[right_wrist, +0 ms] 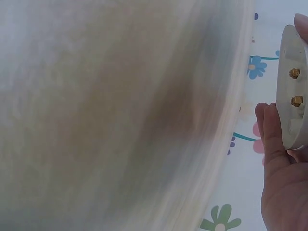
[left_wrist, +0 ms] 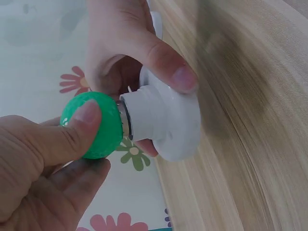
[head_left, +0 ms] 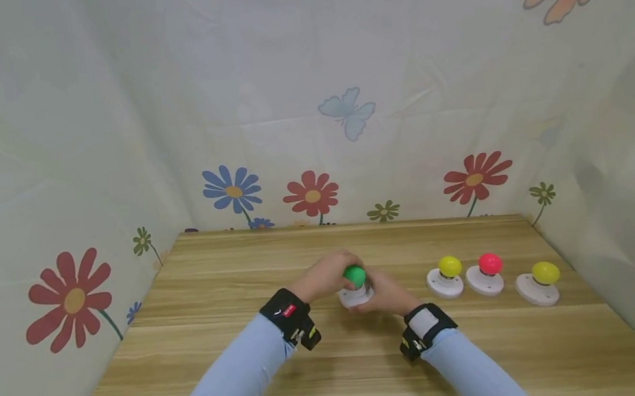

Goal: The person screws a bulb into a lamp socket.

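My left hand (head_left: 325,277) pinches a round green light bulb (left_wrist: 108,132) between thumb and fingers. The bulb's metal screw base sits at the mouth of a white lamp holder (left_wrist: 180,125), part of the metal still showing. My right hand (head_left: 388,292) grips this holder by its round base, the thumb on the rim in the left wrist view. Tilted in the right wrist view, the holder's hollow underside (right_wrist: 288,89) shows brass screws, and fingers (right_wrist: 273,132) lie along its edge.
To the right on the wooden table (head_left: 222,339) stand three more white holders with bulbs: a yellow bulb (head_left: 450,266), a red bulb (head_left: 490,264) and another yellow bulb (head_left: 546,273). A flowered curtain (head_left: 263,132) surrounds the table's back and sides.
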Tool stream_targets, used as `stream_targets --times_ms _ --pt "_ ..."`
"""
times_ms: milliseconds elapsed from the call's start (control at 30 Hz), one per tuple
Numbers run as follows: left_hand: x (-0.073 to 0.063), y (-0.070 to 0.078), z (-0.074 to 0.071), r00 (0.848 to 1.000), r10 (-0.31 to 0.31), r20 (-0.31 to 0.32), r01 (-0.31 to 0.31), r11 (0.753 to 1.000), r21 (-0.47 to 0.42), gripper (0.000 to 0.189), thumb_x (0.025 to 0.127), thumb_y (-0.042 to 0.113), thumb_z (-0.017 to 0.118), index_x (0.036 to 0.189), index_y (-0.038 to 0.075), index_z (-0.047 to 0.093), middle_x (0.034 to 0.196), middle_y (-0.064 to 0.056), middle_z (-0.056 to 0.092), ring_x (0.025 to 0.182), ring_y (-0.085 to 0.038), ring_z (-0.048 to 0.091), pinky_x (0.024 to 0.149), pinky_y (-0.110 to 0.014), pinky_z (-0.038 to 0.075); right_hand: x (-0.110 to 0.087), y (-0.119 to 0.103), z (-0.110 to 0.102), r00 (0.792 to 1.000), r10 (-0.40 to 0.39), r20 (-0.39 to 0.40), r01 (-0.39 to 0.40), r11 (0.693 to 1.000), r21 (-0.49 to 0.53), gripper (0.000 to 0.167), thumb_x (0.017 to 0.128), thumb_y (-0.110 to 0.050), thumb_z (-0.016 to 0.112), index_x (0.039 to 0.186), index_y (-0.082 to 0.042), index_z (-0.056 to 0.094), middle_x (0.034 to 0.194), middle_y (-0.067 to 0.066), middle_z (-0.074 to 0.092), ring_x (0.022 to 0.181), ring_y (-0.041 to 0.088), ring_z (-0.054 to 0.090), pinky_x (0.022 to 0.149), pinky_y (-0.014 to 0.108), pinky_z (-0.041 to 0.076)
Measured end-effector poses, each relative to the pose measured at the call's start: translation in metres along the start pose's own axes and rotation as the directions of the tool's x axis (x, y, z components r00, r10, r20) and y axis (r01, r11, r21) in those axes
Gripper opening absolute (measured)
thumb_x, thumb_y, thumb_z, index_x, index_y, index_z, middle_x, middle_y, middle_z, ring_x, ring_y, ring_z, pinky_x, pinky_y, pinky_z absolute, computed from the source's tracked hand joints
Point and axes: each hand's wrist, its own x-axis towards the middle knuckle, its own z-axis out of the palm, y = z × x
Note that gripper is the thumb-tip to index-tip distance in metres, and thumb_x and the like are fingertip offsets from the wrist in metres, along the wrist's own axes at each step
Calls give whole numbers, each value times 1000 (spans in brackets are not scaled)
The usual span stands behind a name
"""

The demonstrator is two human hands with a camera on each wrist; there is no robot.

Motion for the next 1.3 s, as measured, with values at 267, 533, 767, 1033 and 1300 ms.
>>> stream_targets --times_ms 267,533,767,1033,1300 --pt "0 -5 1 999 -49 17 50 994 -102 60 78 19 82 130 7 55 127 -8 58 110 -19 57 95 -29 49 3 -2 4 1000 3 -1 -3 1000 -2 76 70 -24 87 132 -4 49 120 9 62 104 20 59 93 40 48" --pt "-2 -2 6 971 -216 -105 209 975 -77 54 79 53 73 103 7 57 85 0 54 71 -12 52 57 -18 44 6 -3 2 999 -23 36 22 999 37 66 72 -19 85 127 -4 52 113 6 64 99 17 61 89 36 51" --pt "0 4 0 995 -91 -37 91 996 -10 39 86 26 75 116 7 61 105 -2 60 88 -12 55 77 -20 49 7 -1 0 999 -32 22 31 999 28 68 73 -21 84 130 -4 51 118 9 62 102 19 58 91 36 49" --pt "4 -4 1 1000 21 19 -21 1000 11 37 85 8 74 120 9 61 116 -3 60 102 -14 56 94 -25 49 5 -4 0 1000 11 13 -11 1000 14 80 71 -24 85 137 -5 44 125 10 58 108 22 56 97 42 45" --pt "2 -1 7 989 -146 -38 141 983 -122 63 79 36 80 124 2 52 107 -6 58 90 -15 57 79 -23 52 3 -5 -1 1000 -7 -4 7 1000 -6 68 71 -20 86 129 -7 53 116 7 63 102 19 60 93 40 49"
